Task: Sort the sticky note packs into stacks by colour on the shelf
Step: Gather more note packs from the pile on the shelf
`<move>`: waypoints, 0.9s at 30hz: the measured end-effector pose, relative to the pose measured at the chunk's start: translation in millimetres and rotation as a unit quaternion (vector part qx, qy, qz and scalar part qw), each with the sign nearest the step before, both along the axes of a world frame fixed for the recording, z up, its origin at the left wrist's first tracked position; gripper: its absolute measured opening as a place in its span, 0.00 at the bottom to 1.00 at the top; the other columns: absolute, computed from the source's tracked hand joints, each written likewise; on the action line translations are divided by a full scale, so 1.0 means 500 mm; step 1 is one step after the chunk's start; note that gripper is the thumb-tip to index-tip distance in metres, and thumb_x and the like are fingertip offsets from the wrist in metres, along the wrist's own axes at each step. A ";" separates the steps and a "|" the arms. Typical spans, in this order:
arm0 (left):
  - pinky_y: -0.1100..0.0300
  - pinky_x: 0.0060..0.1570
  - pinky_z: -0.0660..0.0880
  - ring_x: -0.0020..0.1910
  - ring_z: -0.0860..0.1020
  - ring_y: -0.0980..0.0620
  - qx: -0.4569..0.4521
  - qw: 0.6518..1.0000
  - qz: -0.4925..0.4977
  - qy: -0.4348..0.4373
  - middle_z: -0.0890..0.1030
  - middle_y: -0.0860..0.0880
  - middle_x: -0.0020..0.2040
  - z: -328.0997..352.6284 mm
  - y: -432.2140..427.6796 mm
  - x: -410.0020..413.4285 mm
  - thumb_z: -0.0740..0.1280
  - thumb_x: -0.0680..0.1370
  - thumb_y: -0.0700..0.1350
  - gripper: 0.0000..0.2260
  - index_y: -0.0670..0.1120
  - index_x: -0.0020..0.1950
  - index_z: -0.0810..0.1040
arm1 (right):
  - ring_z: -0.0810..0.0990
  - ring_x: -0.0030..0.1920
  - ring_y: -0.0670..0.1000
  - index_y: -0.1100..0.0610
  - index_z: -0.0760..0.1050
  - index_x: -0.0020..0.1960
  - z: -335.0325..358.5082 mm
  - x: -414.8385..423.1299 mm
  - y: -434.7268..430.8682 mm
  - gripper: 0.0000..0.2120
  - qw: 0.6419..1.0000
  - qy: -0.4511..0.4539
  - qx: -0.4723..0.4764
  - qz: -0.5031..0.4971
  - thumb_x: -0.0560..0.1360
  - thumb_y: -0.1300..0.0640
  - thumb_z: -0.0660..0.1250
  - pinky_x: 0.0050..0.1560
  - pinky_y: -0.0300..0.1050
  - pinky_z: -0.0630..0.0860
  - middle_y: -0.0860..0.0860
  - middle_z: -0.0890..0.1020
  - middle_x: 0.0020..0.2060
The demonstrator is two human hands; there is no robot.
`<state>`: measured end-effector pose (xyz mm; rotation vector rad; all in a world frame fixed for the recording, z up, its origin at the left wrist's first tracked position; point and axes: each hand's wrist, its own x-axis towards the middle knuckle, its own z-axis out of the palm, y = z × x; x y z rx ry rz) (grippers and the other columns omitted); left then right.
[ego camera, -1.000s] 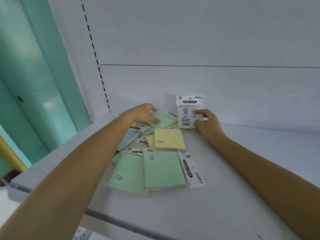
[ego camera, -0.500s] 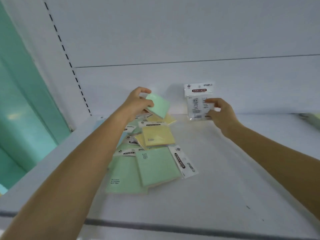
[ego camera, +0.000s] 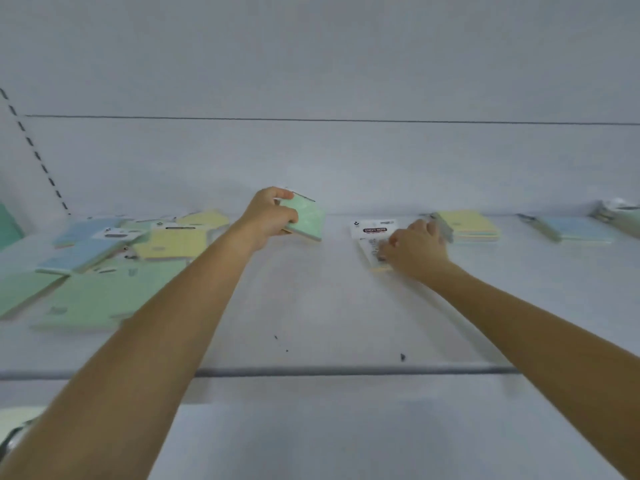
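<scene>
My left hand [ego camera: 268,216] holds a green sticky note pack [ego camera: 306,218] in the air above the middle of the white shelf [ego camera: 311,306]. My right hand [ego camera: 414,249] presses a face-down pack with a white printed back [ego camera: 372,233] flat onto the shelf. A jumble of green, yellow and blue packs [ego camera: 104,265] lies at the left. A yellow stack [ego camera: 467,225] sits just right of my right hand, and a blue stack [ego camera: 575,230] lies further right.
The shelf's back wall [ego camera: 311,161] rises close behind the packs. A dark front rail [ego camera: 346,370] marks the shelf edge. More packs [ego camera: 616,211] lie blurred at the far right. Small dark specks [ego camera: 401,356] dot the shelf.
The view swung right. My left hand carried the green pack away from the pile toward the middle. My right hand lowered the white-backed pack from upright down onto the shelf.
</scene>
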<state>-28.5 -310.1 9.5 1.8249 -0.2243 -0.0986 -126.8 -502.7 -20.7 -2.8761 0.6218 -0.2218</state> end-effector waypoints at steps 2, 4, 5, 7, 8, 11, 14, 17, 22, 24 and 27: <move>0.63 0.36 0.74 0.51 0.70 0.50 0.001 0.999 0.038 -0.021 0.66 0.47 0.53 -0.014 -0.018 -0.025 0.63 0.73 0.32 0.20 0.41 0.65 0.71 | 0.61 0.67 0.59 0.60 0.73 0.62 0.004 -0.012 0.020 0.33 0.998 0.027 -0.045 0.030 0.72 0.34 0.56 0.64 0.50 0.62 0.59 0.68 0.64; 0.63 0.37 0.74 0.51 0.70 0.50 -0.010 0.996 0.078 -0.034 0.66 0.48 0.54 -0.021 -0.025 -0.046 0.63 0.73 0.32 0.20 0.42 0.65 0.71 | 0.64 0.65 0.59 0.60 0.72 0.62 0.009 -0.020 0.037 0.32 0.996 0.038 -0.062 0.057 0.72 0.35 0.59 0.59 0.48 0.65 0.59 0.70 0.63; 0.63 0.37 0.73 0.51 0.70 0.50 -0.018 0.995 0.095 -0.037 0.66 0.48 0.54 -0.021 -0.026 -0.054 0.63 0.73 0.32 0.20 0.42 0.65 0.71 | 0.67 0.64 0.59 0.60 0.72 0.62 0.011 -0.025 0.042 0.27 0.995 0.032 -0.063 0.071 0.73 0.40 0.60 0.55 0.46 0.66 0.58 0.71 0.62; 0.64 0.36 0.72 0.52 0.69 0.51 -0.031 0.992 0.115 -0.041 0.66 0.48 0.54 -0.016 -0.027 -0.070 0.63 0.73 0.32 0.20 0.43 0.65 0.71 | 0.73 0.60 0.60 0.61 0.72 0.61 0.025 -0.039 0.043 0.19 0.993 0.000 -0.060 0.103 0.75 0.51 0.60 0.48 0.44 0.66 0.59 0.75 0.59; 0.64 0.37 0.73 0.52 0.69 0.51 -0.035 0.991 0.118 -0.043 0.66 0.48 0.55 -0.012 -0.028 -0.078 0.63 0.73 0.32 0.21 0.43 0.65 0.71 | 0.75 0.58 0.61 0.61 0.72 0.60 0.036 -0.046 0.037 0.16 0.991 -0.036 -0.053 0.118 0.75 0.55 0.60 0.47 0.44 0.67 0.59 0.76 0.57; 0.64 0.38 0.73 0.53 0.71 0.49 -0.047 0.992 0.105 -0.047 0.68 0.47 0.56 -0.002 -0.038 -0.091 0.64 0.72 0.32 0.21 0.43 0.64 0.71 | 0.77 0.55 0.62 0.60 0.74 0.59 0.068 -0.061 -0.015 0.15 0.977 -0.181 0.043 0.101 0.75 0.60 0.56 0.48 0.46 0.71 0.60 0.78 0.55; 0.65 0.37 0.73 0.52 0.73 0.49 -0.059 0.994 0.076 -0.043 0.70 0.47 0.57 0.004 -0.063 -0.100 0.65 0.72 0.32 0.20 0.43 0.63 0.72 | 0.80 0.44 0.60 0.59 0.76 0.57 0.072 -0.080 -0.085 0.16 0.926 -0.261 0.269 0.035 0.74 0.65 0.56 0.36 0.41 0.77 0.56 0.79 0.44; 0.67 0.36 0.72 0.52 0.73 0.50 -0.073 0.996 0.043 -0.034 0.71 0.47 0.56 0.002 -0.106 -0.102 0.66 0.73 0.33 0.20 0.43 0.64 0.72 | 0.76 0.39 0.54 0.60 0.76 0.55 0.056 -0.108 -0.141 0.17 0.854 -0.251 0.455 -0.003 0.74 0.69 0.53 0.27 0.37 0.80 0.55 0.73 0.42; 0.67 0.38 0.73 0.52 0.73 0.50 -0.090 0.995 -0.012 -0.036 0.70 0.47 0.55 -0.010 -0.219 -0.117 0.66 0.73 0.33 0.20 0.42 0.64 0.72 | 0.74 0.40 0.51 0.56 0.74 0.51 0.041 -0.178 -0.250 0.19 0.796 -0.290 0.527 -0.060 0.74 0.72 0.49 0.32 0.44 0.81 0.56 0.69 0.53; 0.67 0.38 0.73 0.52 0.72 0.51 -0.088 0.995 -0.022 -0.036 0.70 0.47 0.55 -0.017 -0.255 -0.129 0.66 0.73 0.33 0.21 0.42 0.65 0.72 | 0.74 0.47 0.54 0.57 0.74 0.52 0.042 -0.203 -0.292 0.20 0.771 -0.315 0.546 -0.092 0.75 0.73 0.49 0.30 0.43 0.81 0.55 0.68 0.57; 0.67 0.39 0.73 0.52 0.72 0.50 -0.080 0.996 -0.027 -0.040 0.69 0.47 0.54 -0.022 -0.295 -0.135 0.66 0.73 0.33 0.21 0.42 0.65 0.72 | 0.72 0.51 0.55 0.61 0.75 0.60 0.046 -0.210 -0.353 0.22 0.750 -0.328 0.555 -0.145 0.75 0.73 0.49 0.42 0.46 0.83 0.56 0.67 0.54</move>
